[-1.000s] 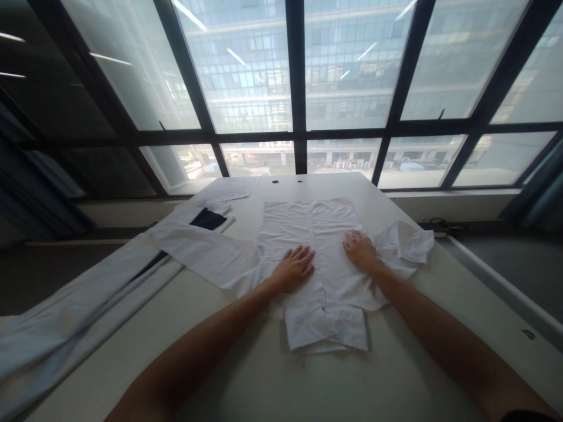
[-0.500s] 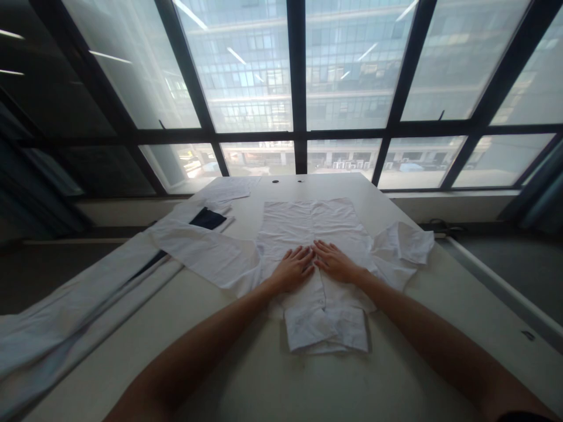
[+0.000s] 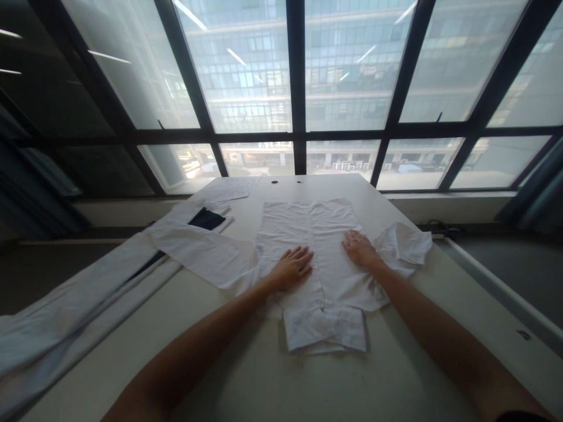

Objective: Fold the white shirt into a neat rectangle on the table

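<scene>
White shirt (image 3: 285, 225), one, spread over the middle of the table, what looks like its collar (image 3: 325, 331) toward us; descending by size, we enter its surroundings and parts. Windows (image 3: 343, 76), black-framed, filling the far side. Table (image 3: 246, 375), white, its far end near the glass. Curtains, two, bluish: one at the left edge (image 3: 35, 193), one at the right (image 3: 536, 187). White cloths (image 3: 88, 287), long, laid in a layered run down the table's left side. Sleeve (image 3: 206, 252), the shirt's left-lying one, stretched out and overlapping those cloths; its opposite sleeve (image 3: 402, 243), bunched and creased, at the right. Left hand (image 3: 291, 268), palm down on the shirt just left of the centre seam, fingers extended and somewhat spread, pressing on fabric and grasping nothing that we can see. Right hand (image 3: 358, 248), likewise palm down, well apart from the other, on the shirt's right side, fingers extended and slightly parted, with nothing visibly gripped. Dark cloth piece (image 3: 206, 218), among the white cloths, beyond the outstretched sleeve. Small dark mark (image 3: 524, 334), near the table's right edge. Dark disc (image 3: 274, 182), at the table's far end.
</scene>
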### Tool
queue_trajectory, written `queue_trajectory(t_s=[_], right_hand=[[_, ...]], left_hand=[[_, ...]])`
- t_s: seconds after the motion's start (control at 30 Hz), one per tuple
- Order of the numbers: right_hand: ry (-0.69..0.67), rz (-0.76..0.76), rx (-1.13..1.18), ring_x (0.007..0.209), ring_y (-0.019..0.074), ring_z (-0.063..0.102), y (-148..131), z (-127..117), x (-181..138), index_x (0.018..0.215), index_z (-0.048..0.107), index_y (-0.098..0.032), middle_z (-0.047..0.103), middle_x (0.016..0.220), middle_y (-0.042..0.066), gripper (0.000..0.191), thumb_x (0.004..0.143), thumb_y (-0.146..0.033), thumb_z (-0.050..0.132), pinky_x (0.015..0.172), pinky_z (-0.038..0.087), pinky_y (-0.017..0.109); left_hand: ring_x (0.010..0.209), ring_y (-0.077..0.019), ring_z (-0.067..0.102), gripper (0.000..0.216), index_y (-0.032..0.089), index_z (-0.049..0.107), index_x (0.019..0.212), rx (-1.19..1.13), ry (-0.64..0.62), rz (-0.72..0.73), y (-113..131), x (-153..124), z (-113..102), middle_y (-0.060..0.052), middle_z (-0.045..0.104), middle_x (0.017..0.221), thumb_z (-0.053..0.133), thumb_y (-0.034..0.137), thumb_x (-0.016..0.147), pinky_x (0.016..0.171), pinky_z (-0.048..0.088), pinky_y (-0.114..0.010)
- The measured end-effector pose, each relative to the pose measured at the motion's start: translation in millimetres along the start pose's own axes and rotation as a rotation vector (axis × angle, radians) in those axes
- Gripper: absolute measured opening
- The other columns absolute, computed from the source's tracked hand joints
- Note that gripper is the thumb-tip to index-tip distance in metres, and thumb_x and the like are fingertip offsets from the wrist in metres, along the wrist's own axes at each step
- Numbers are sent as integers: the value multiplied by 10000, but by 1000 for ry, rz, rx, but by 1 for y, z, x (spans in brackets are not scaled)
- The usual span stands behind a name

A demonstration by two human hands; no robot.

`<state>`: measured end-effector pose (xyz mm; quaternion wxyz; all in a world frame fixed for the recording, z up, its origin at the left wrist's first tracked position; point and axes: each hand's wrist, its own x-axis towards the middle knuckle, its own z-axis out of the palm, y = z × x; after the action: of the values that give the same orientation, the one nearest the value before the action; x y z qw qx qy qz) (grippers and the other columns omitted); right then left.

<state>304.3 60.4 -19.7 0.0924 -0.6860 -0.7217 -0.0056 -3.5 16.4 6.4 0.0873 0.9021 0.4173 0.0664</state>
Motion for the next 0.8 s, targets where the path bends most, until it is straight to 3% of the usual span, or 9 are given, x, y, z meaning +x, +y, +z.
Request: queue_trajectory(t_s=[0.1, 0.2, 0.3, 0.37, 0.47, 0.57, 0.67, 0.8], right_hand=[[17, -8, -17, 1506, 287, 317, 1, 2, 1, 1559, 405, -123, 360, 1622, 198, 591, 1042, -398, 327, 1204, 246, 495], [24, -13, -18, 1505, 287, 319, -1, 1, -1, 1555, 410, -109, 366, 1620, 193, 595, 1041, -398, 326, 1207, 249, 485], [22, -12, -11, 1505, 292, 318, -4, -2, -4, 1551, 416, -106, 359, 1624, 190, 593, 1040, -392, 322, 1210, 247, 491], [22, -8, -9, 1505, 290, 320, -5, -4, -5, 1549, 420, -110, 355, 1625, 191, 587, 1041, -388, 322, 1212, 244, 492], [23, -2, -3, 1502, 291, 328, -7, -6, -6, 1543, 429, -113, 364, 1621, 192, 580, 1040, -385, 331, 1214, 242, 492], [29, 6, 1, 1500, 291, 333, -9, -6, -6, 1536, 446, -128, 379, 1614, 186, 572, 1037, -386, 339, 1213, 241, 496], [39, 14, 2, 1499, 292, 336, -10, -5, -6, 1533, 452, -131, 389, 1610, 185, 565, 1035, -376, 346, 1213, 239, 491], [38, 8, 7, 1494, 301, 341, -11, -6, -7, 1525, 454, -97, 393, 1604, 197, 565, 1032, -353, 347, 1212, 239, 490]], left_hand=[[1563, -239, 188, 575, 293, 349, 1591, 12, -26, -18, -23, 2, -8, -50, 245, 1684, 312, 518, 1063, 1254, 163, -486], [1565, -281, 170, 586, 248, 331, 1598, 67, -22, -170, -57, 1, -18, -87, 223, 1689, 304, 495, 1068, 1235, 184, -549], [1543, -291, 247, 567, 165, 383, 1561, 125, 67, -345, -86, -3, -25, -162, 300, 1655, 326, 442, 1070, 1218, 246, -532], [1518, -279, 314, 532, 172, 428, 1527, 151, 130, -404, -95, -5, -28, -169, 366, 1624, 356, 426, 1064, 1207, 280, -520], [1488, -281, 371, 487, 213, 466, 1495, 200, 202, -418, -88, -5, -31, -143, 442, 1585, 381, 399, 1054, 1214, 256, -557], [1493, -278, 362, 500, 182, 468, 1502, 200, 252, -314, -62, -2, -29, -144, 457, 1575, 359, 373, 1054, 1239, 225, -521], [1523, -265, 307, 555, 163, 425, 1541, 111, 174, -144, -34, 1, -19, -133, 396, 1616, 326, 430, 1065, 1242, 242, -470], [1555, -273, 215, 584, 219, 379, 1575, 48, 51, -39, -17, 1, -4, -96, 302, 1664, 329, 495, 1063, 1249, 186, -526]])
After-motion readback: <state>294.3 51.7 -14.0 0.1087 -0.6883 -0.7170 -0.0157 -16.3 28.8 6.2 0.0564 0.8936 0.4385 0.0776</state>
